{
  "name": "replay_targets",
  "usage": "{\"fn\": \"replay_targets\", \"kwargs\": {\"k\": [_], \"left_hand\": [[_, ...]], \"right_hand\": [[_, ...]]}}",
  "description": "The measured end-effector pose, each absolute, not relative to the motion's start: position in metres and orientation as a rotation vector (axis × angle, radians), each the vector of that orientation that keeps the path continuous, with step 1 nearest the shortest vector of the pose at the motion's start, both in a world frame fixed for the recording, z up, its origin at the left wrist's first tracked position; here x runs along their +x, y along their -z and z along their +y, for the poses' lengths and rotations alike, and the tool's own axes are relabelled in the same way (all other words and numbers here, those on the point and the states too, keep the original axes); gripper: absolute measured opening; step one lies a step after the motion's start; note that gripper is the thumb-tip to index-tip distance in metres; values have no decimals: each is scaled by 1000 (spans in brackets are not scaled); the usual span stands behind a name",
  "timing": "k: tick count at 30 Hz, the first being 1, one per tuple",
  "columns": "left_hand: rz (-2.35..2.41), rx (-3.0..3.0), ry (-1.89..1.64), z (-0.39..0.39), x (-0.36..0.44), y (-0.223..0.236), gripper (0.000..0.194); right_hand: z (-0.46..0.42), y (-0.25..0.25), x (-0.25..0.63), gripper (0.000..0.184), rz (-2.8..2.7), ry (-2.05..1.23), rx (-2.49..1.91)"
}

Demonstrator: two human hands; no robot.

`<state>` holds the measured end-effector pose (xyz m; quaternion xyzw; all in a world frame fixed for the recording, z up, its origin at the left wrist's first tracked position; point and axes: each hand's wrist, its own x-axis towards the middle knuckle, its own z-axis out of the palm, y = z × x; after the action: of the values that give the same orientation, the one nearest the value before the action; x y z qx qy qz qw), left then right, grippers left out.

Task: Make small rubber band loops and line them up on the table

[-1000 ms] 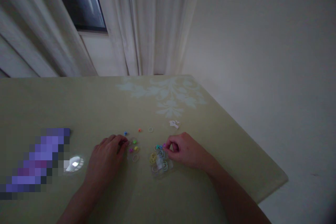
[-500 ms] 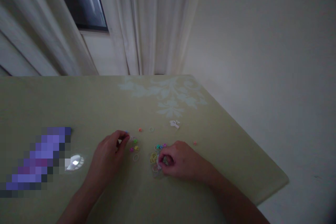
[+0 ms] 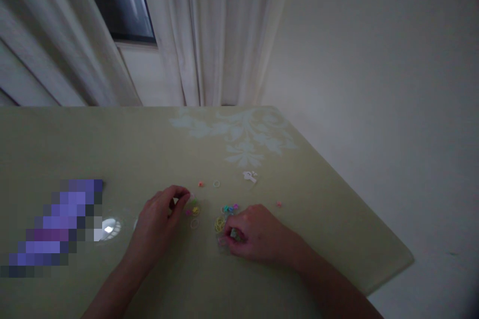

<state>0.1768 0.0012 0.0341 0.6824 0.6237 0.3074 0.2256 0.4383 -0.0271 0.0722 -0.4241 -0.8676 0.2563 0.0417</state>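
My left hand point(image 3: 160, 214) is closed in a pinch at the left edge of a small group of pieces; what its fingertips hold is too small to tell. Beside them lie a green piece point(image 3: 193, 202), a yellow star-like bead point(image 3: 196, 210), a magenta bead point(image 3: 188, 213) and a pale ring point(image 3: 195, 223). My right hand point(image 3: 250, 232) is also pinched, with its fingertips down at a small see-through container or bag point(image 3: 223, 247). Yellow loops point(image 3: 220, 225) show there, and teal and blue beads point(image 3: 227, 209) lie just behind. Whatever those fingers grip is hidden.
Farther back are an orange bead point(image 3: 201, 184), a thin ring point(image 3: 216, 184) and white plastic bits point(image 3: 249, 176). A pinkish bead point(image 3: 279, 204) lies right of my right hand. A blurred-out purple object point(image 3: 63, 224) rests at left on the table point(image 3: 123, 154). Curtains and a wall stand behind.
My left fingertips have moved slightly right, over the pale piece near the green one. My right hand has dipped a little toward the see-through container and stays pinched.
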Motion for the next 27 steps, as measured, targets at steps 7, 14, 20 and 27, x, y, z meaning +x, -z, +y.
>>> {"fn": "replay_targets", "kwargs": {"k": [7,14,20,27], "left_hand": [[1681,1880,-857,1,179,-32,33],[1626,1867,-902,-1,181,-33,31],[1443,1719,-908,-10,195,-43,32],[1277,1621,-844,-25,218,-41,31]], "right_hand": [[-28,-66,436,18,-2682,-744,-1263],[-26,-65,437,16,-2641,-760,-1273],[-23,-61,439,13,-2255,-901,-1284],[-23,-60,435,24,-1887,-1157,-1260]]}}
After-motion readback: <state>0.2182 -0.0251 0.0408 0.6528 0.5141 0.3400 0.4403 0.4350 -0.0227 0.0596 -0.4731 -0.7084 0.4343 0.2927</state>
